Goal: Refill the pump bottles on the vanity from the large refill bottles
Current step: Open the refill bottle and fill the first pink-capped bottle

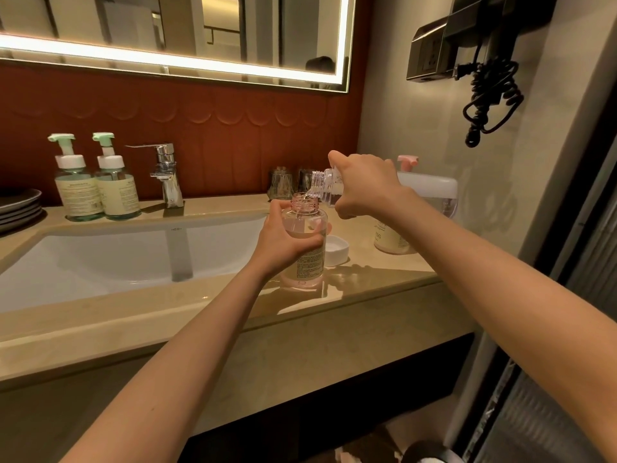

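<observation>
The task is mid-way through one refill: the right hand (364,183) grips the refill bottle (320,187) near its neck and holds it tipped almost level, its mouth just above the mouth of the open bottle (310,262), with a thin stream of clear liquid running between them. The left hand (287,243) is wrapped around the open bottle and steadies it upright on the worktop (384,272), at the right end of the sink (117,259). That bottle holds a good deal of clear liquid, though the level is hard to read through the fingers and the glare, so how much more it needs is a guess. A white cap (335,250) lies on the worktop just right of it and must go back on once the pour ends. Farther right, partly behind the right forearm, stands a pink-pump bottle (390,240) with its pump on. On the far left, beside the tap (167,175), two green-pump bottles (78,192) stand touching, pumps on. Whether any of these three has been topped up cannot be told from here, so they may well be left to do.
</observation>
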Demonstrator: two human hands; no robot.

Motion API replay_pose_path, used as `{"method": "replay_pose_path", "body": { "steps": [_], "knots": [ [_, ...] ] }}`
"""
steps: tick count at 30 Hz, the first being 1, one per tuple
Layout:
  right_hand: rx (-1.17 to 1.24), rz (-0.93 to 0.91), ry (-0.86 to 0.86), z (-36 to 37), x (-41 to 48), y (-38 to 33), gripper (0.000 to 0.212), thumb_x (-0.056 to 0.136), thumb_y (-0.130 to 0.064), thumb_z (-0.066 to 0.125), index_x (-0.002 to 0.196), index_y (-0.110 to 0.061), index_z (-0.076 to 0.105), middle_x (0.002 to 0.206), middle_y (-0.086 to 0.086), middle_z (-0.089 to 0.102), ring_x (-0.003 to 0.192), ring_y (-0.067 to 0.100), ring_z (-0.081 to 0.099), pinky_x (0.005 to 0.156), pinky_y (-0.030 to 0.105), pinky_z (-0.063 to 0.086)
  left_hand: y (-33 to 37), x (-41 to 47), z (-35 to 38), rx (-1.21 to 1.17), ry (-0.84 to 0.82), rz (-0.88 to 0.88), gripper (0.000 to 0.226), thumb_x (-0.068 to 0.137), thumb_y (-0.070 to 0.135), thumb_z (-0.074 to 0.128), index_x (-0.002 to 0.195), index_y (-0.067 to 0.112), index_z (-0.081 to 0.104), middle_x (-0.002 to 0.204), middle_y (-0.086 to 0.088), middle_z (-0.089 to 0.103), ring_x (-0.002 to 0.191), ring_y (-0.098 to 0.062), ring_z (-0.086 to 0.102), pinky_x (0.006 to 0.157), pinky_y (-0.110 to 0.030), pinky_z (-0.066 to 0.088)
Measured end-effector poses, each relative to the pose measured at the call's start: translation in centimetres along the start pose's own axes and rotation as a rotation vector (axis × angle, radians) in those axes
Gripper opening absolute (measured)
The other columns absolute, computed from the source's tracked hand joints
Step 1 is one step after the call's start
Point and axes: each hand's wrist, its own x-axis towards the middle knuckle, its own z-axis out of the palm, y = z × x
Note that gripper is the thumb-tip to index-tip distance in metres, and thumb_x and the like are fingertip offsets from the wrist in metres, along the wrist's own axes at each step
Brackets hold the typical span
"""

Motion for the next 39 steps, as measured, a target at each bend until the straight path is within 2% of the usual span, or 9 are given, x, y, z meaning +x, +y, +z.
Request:
{"method": "replay_pose_path", "body": {
  "steps": [2,6,12,17,29,36,39],
  "knots": [
    [0.001,0.001,0.0,0.03,0.04,-0.02,0.057,0.074,-0.016,0.068,0.123,-0.016,0.039,0.09,0.001,0.044,0.091,0.021,0.048,0.09,0.044,0.042,0.02,-0.02,0.01,-0.001,0.003,0.0,0.071,0.072,0.028,0.079,0.122,0.027,0.029,0.133,-0.007,0.047,0.113,-0.021,0.049,0.085,-0.029,0.042],
    [-0.005,0.004,0.003,-0.03,0.02,0.04,0.056,0.075,-0.015,0.068,0.122,-0.016,0.039,0.089,0.002,0.043,0.086,0.019,0.041,0.091,0.042,0.041,0.07,-0.07,0.05,-0.005,0.005,0.006,0.069,0.072,0.027,0.079,0.118,0.029,0.028,0.133,-0.007,0.047,0.112,-0.02,0.049,0.084,-0.028,0.041],
    [-0.007,0.005,-0.002,0.0,0.01,0.06,0.056,0.073,-0.015,0.067,0.121,-0.016,0.039,0.089,0.002,0.044,0.088,0.022,0.043,0.09,0.044,0.04,0.12,-0.1,0.07,0.026,0.018,0.0,0.075,0.072,0.027,0.078,0.13,0.02,0.03,0.136,-0.009,0.045,0.118,-0.025,0.048,0.087,-0.029,0.043],
    [-0.004,0.002,-0.009,-0.04,0.06,0.01,0.057,0.074,-0.016,0.067,0.124,-0.016,0.038,0.091,0.002,0.044,0.1,0.025,0.052,0.092,0.045,0.04,0.07,-0.03,0.07,0.024,0.019,-0.001,0.074,0.072,0.027,0.078,0.129,0.021,0.031,0.135,-0.008,0.045,0.116,-0.023,0.048,0.085,-0.029,0.042],
    [-0.011,-0.002,-0.006,0.03,0.2,-0.02,0.057,0.075,-0.016,0.067,0.124,-0.016,0.038,0.092,0.002,0.045,0.102,0.025,0.052,0.096,0.048,0.038,-0.25,0.11,0.12,0.008,0.029,0.003,0.074,0.071,0.029,0.079,0.126,0.024,0.03,0.135,-0.008,0.046,0.118,-0.025,0.049,0.086,-0.03,0.042],
    [-0.008,0.003,-0.006,0.25,0.35,0.03,0.058,0.074,-0.017,0.068,0.124,-0.016,0.039,0.097,0.005,0.051,0.103,0.027,0.053,0.095,0.049,0.038,-0.46,0.25,0.11,0.012,0.023,-0.002,0.075,0.069,0.03,0.08,0.126,0.024,0.031,0.135,-0.009,0.046,0.118,-0.026,0.049,0.094,-0.037,0.045],
    [-0.014,0.001,-0.003,0.07,0.3,0.05,0.057,0.074,-0.016,0.067,0.124,-0.016,0.039,0.094,0.004,0.048,0.104,0.028,0.053,0.096,0.049,0.037,-0.53,0.28,0.11,0.012,0.024,0.008,0.073,0.07,0.03,0.079,0.124,0.025,0.031,0.134,-0.008,0.047,0.118,-0.026,0.049,0.093,-0.036,0.045]
  ]
}}
